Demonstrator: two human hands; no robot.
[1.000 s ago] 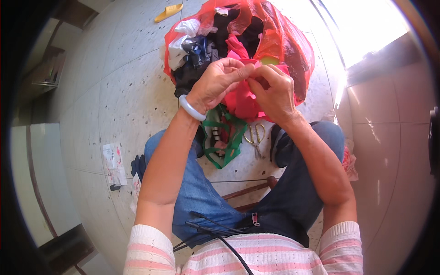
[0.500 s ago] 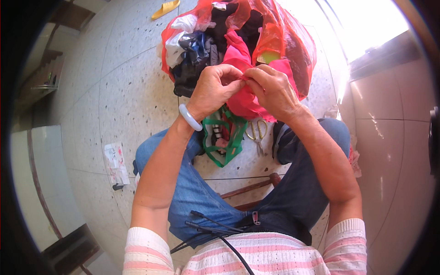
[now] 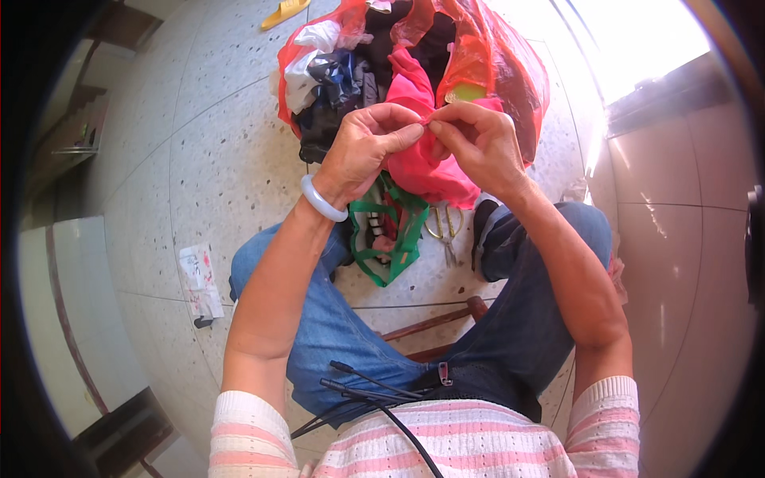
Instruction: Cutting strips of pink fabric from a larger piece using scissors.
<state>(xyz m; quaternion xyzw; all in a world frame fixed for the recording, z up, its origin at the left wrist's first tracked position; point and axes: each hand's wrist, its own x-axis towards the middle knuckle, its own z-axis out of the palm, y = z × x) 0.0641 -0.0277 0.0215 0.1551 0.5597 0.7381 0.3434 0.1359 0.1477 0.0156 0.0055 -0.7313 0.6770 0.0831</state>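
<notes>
A bright pink cloth (image 3: 434, 182) hangs beneath my hands, its upper part running back into the open red plastic bag (image 3: 522, 76). My left hand (image 3: 368, 147), with a pale bangle at the wrist, pinches the cloth's edge between thumb and forefinger. Right beside it, my right hand (image 3: 484, 147) pinches the same edge, the fingertips of both nearly touching. Whatever else lies between the fingertips is too small to make out. Dark garments (image 3: 323, 127) and white plastic (image 3: 319, 40) fill the bag's left side.
Between my feet stand a small green-trimmed bag (image 3: 408, 253) with things inside and gold-handled scissors (image 3: 449, 233) on the tiled floor. A wooden stool bar (image 3: 426, 325) shows between my legs. Printed paper (image 3: 201, 280) lies left, a yellow slipper (image 3: 284, 13) far off. Black cables (image 3: 382, 405) cross my lap.
My hands have turned slightly and the pinched edge has risen a little away from me. The right fingers have shifted their pinch. Both hands keep hold of the pink cloth.
</notes>
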